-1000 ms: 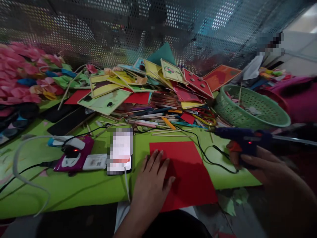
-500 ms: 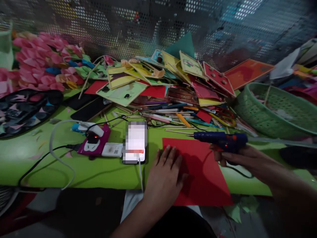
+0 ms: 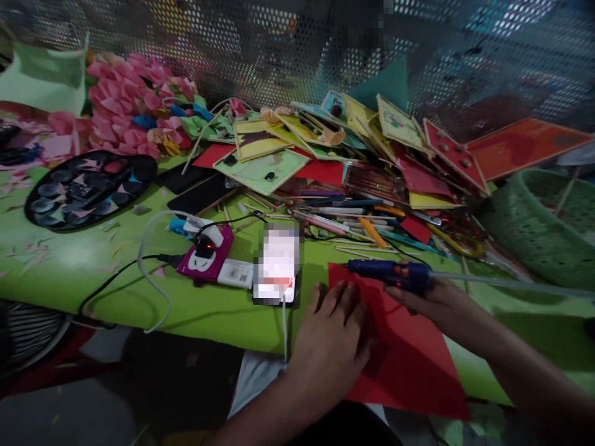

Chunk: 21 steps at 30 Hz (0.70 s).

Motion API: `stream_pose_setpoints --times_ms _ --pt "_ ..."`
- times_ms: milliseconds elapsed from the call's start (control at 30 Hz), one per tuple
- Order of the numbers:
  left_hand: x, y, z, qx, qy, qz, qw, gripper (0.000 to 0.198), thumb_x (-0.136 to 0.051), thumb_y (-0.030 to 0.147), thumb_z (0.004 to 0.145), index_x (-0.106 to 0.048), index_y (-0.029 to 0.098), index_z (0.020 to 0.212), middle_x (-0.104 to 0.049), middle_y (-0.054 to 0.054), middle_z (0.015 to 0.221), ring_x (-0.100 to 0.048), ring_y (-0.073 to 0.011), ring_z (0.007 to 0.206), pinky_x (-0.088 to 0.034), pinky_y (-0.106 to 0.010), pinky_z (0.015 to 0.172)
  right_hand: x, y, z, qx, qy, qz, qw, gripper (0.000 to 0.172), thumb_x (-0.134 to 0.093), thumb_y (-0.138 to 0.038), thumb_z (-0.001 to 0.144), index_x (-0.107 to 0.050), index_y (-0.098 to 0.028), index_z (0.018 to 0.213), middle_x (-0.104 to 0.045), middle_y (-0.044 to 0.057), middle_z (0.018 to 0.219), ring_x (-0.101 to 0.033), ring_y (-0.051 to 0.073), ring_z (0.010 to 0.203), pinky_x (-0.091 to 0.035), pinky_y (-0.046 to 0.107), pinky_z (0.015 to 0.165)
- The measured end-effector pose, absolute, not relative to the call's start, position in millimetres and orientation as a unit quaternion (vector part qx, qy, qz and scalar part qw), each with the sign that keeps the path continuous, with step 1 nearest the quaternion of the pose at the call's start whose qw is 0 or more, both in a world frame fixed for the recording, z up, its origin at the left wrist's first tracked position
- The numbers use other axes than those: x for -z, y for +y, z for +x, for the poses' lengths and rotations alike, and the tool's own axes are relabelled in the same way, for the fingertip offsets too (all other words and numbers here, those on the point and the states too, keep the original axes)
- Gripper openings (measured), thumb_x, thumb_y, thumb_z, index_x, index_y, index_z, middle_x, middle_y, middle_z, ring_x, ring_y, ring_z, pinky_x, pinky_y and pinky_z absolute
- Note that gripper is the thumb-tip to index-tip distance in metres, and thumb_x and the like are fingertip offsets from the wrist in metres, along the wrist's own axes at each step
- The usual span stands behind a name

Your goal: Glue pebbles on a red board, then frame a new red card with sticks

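Observation:
A red sheet of paper (image 3: 409,353) lies at the front edge of the green table, partly overhanging it. Flat on the sheet's left side rests my left hand (image 3: 332,341), fingers stretched out and holding nothing. My right hand (image 3: 432,303) is wrapped around a blue hot glue gun (image 3: 390,274) with a small red light glowing on it. The gun's nozzle points left, over the sheet's top left corner; I cannot tell whether it touches the paper. A clear glue stick (image 3: 502,282) sticks out of the gun's rear end.
A lit phone (image 3: 277,266) on a cable sits left of the sheet, beside a purple power strip (image 3: 209,263). Behind lie pens, sticks and framed cards (image 3: 263,170). A green basket (image 3: 543,229) stands right; pink paper flowers (image 3: 134,102) and a black tray (image 3: 93,189) are left.
The glue gun has moved left and lower relative to the red sheet, its nozzle now at the top left corner. My left hand stays flat on the paper. The camera view has turned left.

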<state>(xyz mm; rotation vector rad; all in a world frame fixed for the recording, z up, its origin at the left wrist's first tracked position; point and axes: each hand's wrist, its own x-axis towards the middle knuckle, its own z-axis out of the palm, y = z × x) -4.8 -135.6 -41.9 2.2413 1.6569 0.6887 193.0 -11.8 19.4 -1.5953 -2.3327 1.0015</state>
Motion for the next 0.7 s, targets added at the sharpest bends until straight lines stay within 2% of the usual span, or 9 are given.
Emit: stream_pose_setpoints --times_ms 200,500,700 --pt "41.8 -135.7 -6.1 -0.245 0.567 0.775 0.132 0.05 -0.047 0.048 0.106 -0.055 0.018 0.145 -0.05 -0.011 0.159 -0.042 -0.0286 0.149 -0.033 -0.057 0.125 -16.4 -6.5 183.9 -0.316 -0.803 -0.497 0.088 0.048 -0.063 -0.063 0.087 -0.063 -0.026 0.056 -0.053 -0.002 0.049 -0.05 0.018 0.049 -0.046 0.033 0.054" --pt "42.9 -137.3 -5.5 -0.245 0.571 0.772 0.133 0.05 -0.044 0.048 0.107 -0.054 0.018 0.145 -0.05 -0.01 0.16 -0.041 -0.0276 0.15 -0.032 -0.055 0.125 -14.0 -1.6 185.9 -0.295 -0.812 -0.501 0.051 0.053 -0.058 -0.068 0.086 -0.063 -0.026 0.053 -0.054 0.001 0.05 -0.051 0.021 0.051 -0.045 0.035 0.057" --pt "41.3 -136.5 -5.5 -0.235 0.572 0.775 0.132 0.05 -0.043 0.049 0.107 -0.053 0.019 0.146 -0.049 -0.009 0.161 -0.04 -0.0272 0.15 -0.032 -0.055 0.125 -16.6 -3.9 186.6 -0.29 -0.812 -0.506 0.029 0.054 -0.056 -0.07 0.088 -0.076 -0.023 0.069 -0.058 0.002 0.052 -0.054 0.022 0.055 -0.045 0.035 0.059"
